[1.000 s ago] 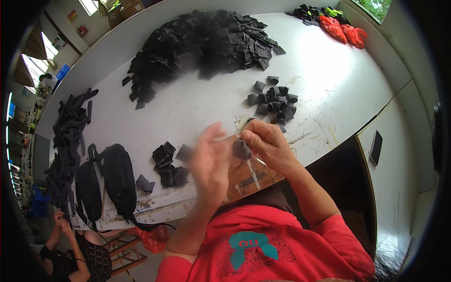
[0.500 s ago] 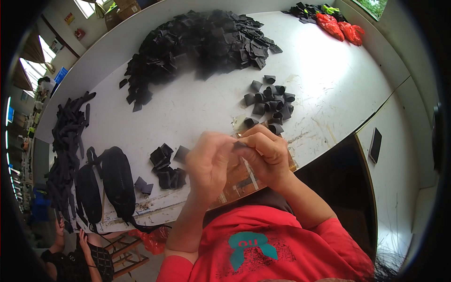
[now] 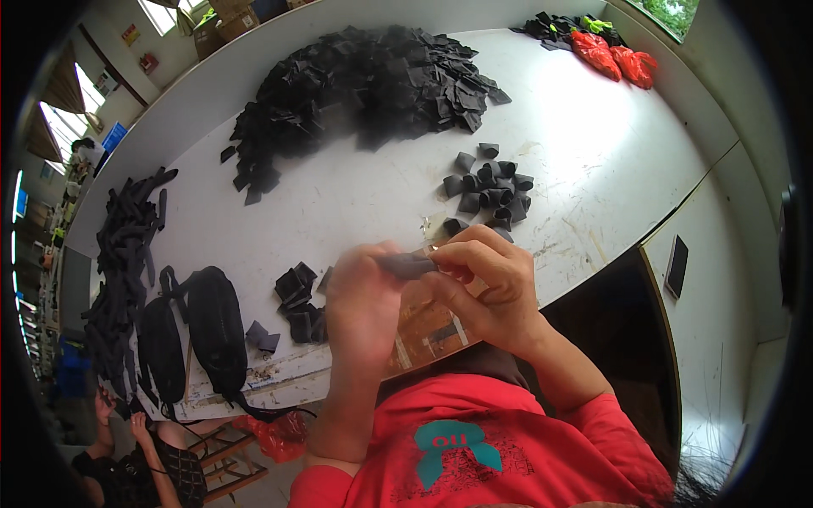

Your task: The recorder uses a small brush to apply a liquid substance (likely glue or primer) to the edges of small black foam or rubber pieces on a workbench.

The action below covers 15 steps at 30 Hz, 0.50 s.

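A small dark grey fabric piece (image 3: 408, 267), folded or curled over, is held between my two hands above the near table edge. My left hand (image 3: 362, 296) is closed on its left end, and that hand is partly blurred. At its right end my right hand (image 3: 491, 284) pinches with thumb and fingers. A tiny shiny bit shows near the right fingertips, too small to name. Just beyond my hands lies a cluster of curled grey fabric loops (image 3: 487, 190). Left of my left hand are several flat dark squares (image 3: 296, 288).
A large heap of black fabric pieces (image 3: 364, 85) covers the far table. At left lie dark strips (image 3: 127, 237) and a black pouch (image 3: 214, 326) with straps. Red plastic bags (image 3: 597, 55) sit far right, a phone (image 3: 677, 267) at right. Another person's hands (image 3: 140, 427) show lower left.
My hands have drawn slightly apart, and more of the grey fabric piece shows between them. The right hand has shifted a little to the right.
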### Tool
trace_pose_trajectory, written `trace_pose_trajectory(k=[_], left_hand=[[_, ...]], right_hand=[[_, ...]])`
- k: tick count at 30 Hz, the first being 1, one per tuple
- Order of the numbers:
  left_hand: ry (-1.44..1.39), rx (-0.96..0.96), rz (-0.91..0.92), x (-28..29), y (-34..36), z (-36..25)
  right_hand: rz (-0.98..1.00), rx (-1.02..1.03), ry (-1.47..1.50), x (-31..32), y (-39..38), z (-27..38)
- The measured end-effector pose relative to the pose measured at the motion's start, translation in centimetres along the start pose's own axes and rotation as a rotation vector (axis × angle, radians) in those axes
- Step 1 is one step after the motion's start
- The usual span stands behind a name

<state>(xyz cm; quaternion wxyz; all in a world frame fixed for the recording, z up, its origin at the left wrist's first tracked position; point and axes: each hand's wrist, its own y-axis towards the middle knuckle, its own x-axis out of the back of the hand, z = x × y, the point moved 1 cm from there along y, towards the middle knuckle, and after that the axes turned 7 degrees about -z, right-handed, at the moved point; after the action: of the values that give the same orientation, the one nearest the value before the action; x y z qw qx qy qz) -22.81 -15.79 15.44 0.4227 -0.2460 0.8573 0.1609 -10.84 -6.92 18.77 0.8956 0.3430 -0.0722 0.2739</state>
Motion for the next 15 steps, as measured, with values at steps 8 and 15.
trace_pose_trajectory(k=[8,15], left_hand=[[0.262,-0.138,-0.051,1.0,-0.5,0.5],[0.818,-0.346,0.05,-1.3,-0.3,-0.7]], right_hand=[[-0.162,0.197,-0.036,-0.9,-1.0,-1.7],[-0.009,-0.039,0.152,-0.2,-0.4,-1.4]])
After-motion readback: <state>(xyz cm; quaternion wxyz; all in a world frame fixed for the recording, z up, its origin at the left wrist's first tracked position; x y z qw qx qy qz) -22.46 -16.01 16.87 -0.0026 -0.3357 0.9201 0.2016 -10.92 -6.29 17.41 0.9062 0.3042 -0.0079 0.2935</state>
